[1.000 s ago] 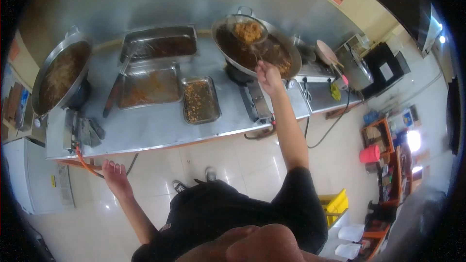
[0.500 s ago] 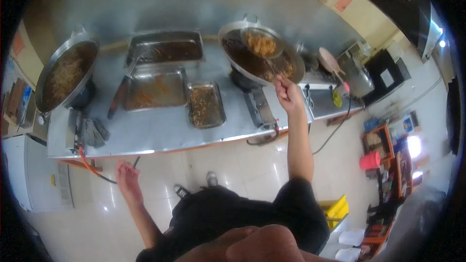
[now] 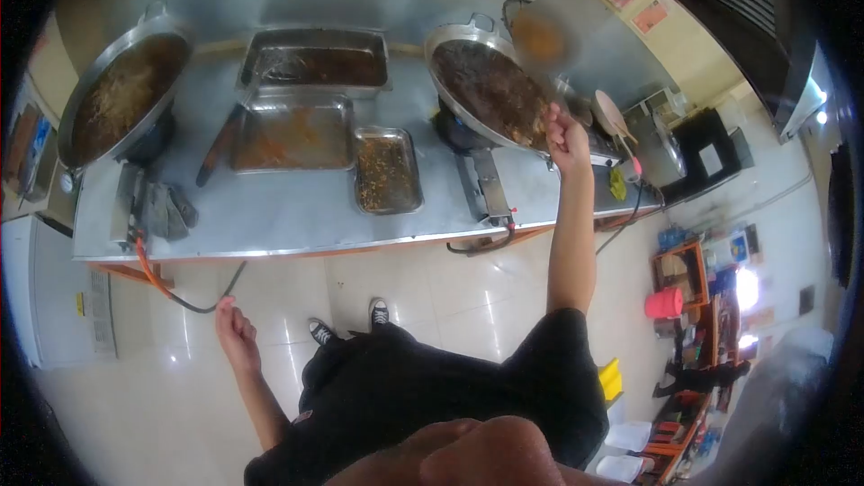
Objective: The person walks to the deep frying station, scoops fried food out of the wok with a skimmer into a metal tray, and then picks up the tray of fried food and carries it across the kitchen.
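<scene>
My right hand (image 3: 567,139) is closed round the handle of a skimmer, over the near right rim of the right-hand wok (image 3: 490,94). The skimmer's round bowl (image 3: 540,34) is raised beyond the wok and blurred by motion, with golden-brown fried pieces (image 3: 538,36) in it. Dark oil fills the wok, and some pieces (image 3: 525,133) float near its right side. My left hand (image 3: 238,335) hangs in front of the counter's edge, its fingers loosely curled and nothing in it.
On the metal counter (image 3: 297,207) stand a left-hand wok (image 3: 72,126) with frothing oil, a deep tray (image 3: 387,72), a shallow tray (image 3: 351,139) and a small crumb-strewn tray (image 3: 416,180). A long-handled tool (image 3: 216,148) leans on the trays. A hose (image 3: 162,283) hangs at the left.
The skimmer with the fried pieces has swung up and to the right, from over the wok to beyond its rim. My right hand moved right and slightly up; the left hand stays low.
</scene>
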A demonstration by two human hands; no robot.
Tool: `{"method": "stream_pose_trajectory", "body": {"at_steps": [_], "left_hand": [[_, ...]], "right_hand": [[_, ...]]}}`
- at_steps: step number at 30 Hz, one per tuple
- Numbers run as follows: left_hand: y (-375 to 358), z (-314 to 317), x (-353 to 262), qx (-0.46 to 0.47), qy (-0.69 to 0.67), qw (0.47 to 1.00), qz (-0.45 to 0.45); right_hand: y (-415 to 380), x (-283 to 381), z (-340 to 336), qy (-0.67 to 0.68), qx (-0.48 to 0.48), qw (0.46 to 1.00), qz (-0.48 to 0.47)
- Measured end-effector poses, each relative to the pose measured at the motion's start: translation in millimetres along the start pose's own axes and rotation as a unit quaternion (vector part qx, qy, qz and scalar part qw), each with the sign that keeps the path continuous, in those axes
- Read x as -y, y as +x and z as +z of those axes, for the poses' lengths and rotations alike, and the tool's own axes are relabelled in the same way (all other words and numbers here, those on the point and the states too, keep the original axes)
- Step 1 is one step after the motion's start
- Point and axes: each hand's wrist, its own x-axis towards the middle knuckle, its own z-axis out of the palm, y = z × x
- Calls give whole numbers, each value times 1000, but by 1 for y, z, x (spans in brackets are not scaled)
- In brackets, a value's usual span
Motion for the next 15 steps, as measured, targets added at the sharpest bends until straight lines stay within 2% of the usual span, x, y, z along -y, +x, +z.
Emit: {"method": "stream_pose_trajectory", "body": {"at_steps": [2, 5, 8, 9, 13, 15], "left_hand": [[3, -6, -4, -5, -20, 1000, 12], [15, -4, -12, 11, -40, 999, 30], [28, -1, -24, 28, -49, 997, 44], [29, 0, -27, 34, -50, 997, 51], [33, -11, -32, 58, -60, 995, 53], [32, -19, -28, 32, -64, 997, 42]], "right_hand": [[-5, 0, -2, 47, -5, 998, 37], [-6, 9, 10, -16, -90, 996, 9], [-27, 24, 51, 3, -97, 995, -36], [-16, 32, 39, 48, -41, 998, -8], [5, 63, 31, 24, 14, 999, -24], [2, 63, 32, 36, 11, 999, -18]]}}
